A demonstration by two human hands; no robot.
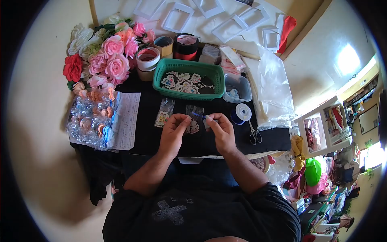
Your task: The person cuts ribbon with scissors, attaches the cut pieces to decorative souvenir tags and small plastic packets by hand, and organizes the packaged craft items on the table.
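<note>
My left hand (174, 130) is closed in a pinch, thumb against forefinger. A thin blue ribbon (198, 114) seems to run between my two hands. Facing it, my right hand (222, 132) pinches a small pale-blue piece (207, 122), partly hidden by the fingers. Under the hands lies a clear packet of printed cutouts (193, 126). Another clear packet (164, 114) rests left of it, near my left hand. To the right of my right hand stand a white-sided spool of dark blue ribbon (243, 112) and a pair of scissors (254, 135).
Behind the hands is a green basket (188, 96) of cutouts, beside a clear plastic tub (244, 95). Tape rolls (148, 59) and artificial flowers (115, 60) stand back left. Bagged items (90, 121) lie left on printed sheets (128, 121). Clear plastic sheets (276, 88) lie right.
</note>
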